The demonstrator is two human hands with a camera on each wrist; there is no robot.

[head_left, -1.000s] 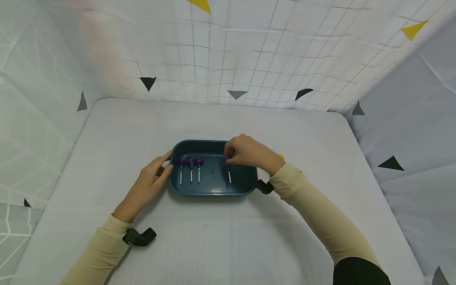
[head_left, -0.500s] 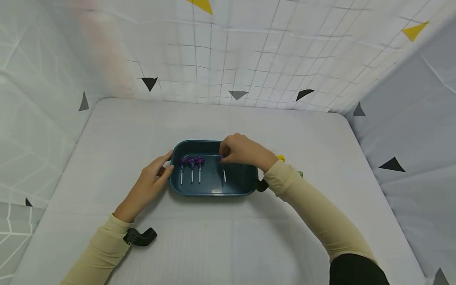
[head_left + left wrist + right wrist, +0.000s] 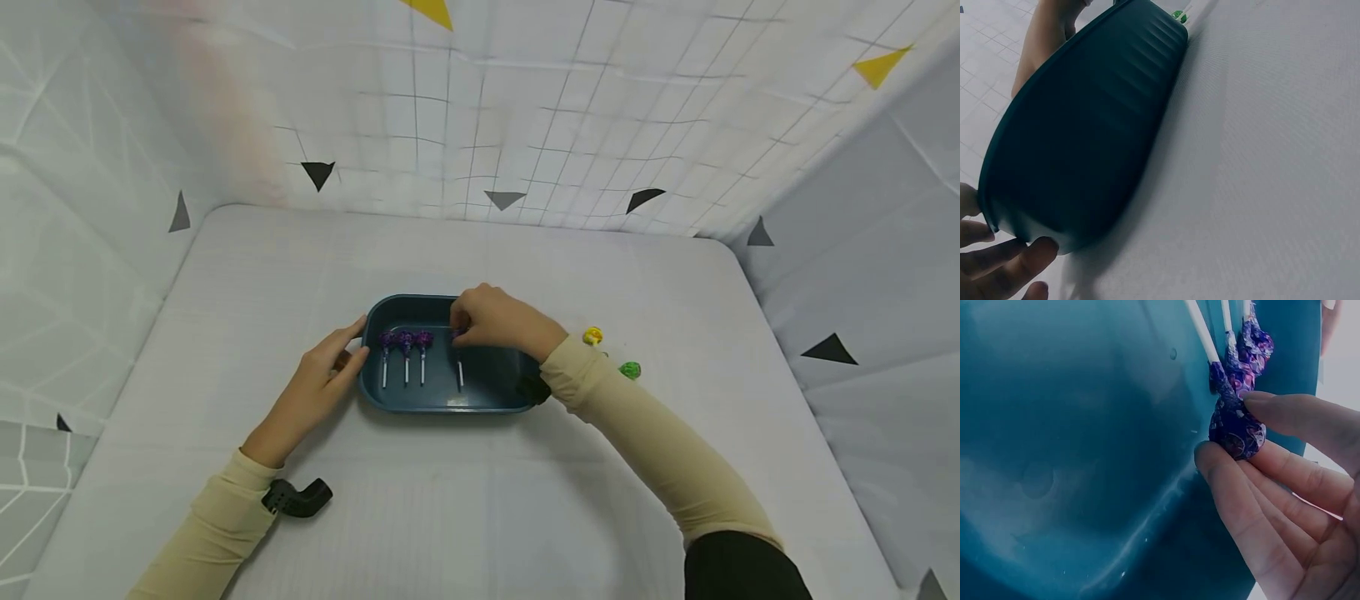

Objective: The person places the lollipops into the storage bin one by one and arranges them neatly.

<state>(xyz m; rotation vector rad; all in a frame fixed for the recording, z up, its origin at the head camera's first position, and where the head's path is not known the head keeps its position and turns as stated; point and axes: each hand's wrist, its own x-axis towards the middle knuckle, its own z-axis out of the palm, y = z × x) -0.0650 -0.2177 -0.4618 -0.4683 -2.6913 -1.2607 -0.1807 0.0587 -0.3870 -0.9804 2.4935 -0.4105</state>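
Observation:
A dark teal tray (image 3: 487,400) sits on the white-covered table. Three purple-wrapped lollipops lie side by side in its left half, sticks toward the person; the rightmost lollipop (image 3: 423,340) is closest to the right hand. My right hand (image 3: 502,321) reaches in over the back rim and pinches the wrapped head of another purple lollipop (image 3: 1235,431) between thumb and fingers. Its white stick points toward the front. At the tray's left end, my left hand (image 3: 318,379) rests its fingertips against the outer wall (image 3: 1072,181), fingers spread.
Right of the tray, partly beside the right sleeve, lie a yellow-wrapped lollipop (image 3: 592,336) and a green-wrapped lollipop (image 3: 630,370). White fabric walls (image 3: 525,108) with grid lines and triangles enclose the table (image 3: 450,508) at the back and sides.
My right hand has moved left inside the tray with the purple lollipop, toward the three lying there. The yellow and green lollipops have come into sight beside the sleeve. My left hand stays put.

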